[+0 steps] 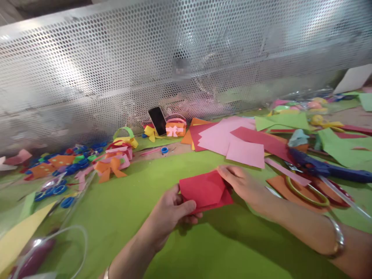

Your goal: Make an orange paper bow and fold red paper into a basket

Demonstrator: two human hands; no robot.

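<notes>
A folded piece of red paper [203, 190] is held between both hands above the green work surface [145, 232]. My left hand [177, 209] grips its left end, with the thumb on top and the fingers underneath. At the upper right corner, my right hand [240, 184] pinches the paper, its fingertips partly hidden behind it. One flap at the lower right sticks out from under the fold. A small pink sheet [245, 153] lies just beyond the right hand.
Right of me are a blue glue gun [325, 168] and yellow-handled scissors [308, 193] over orange paper. Further back stand a phone [157, 121] and a small orange paper basket [175, 129]. Blue rings [59, 189] and an orange paper bow [110, 169] lie left. A perforated metal panel [130, 58] closes the back.
</notes>
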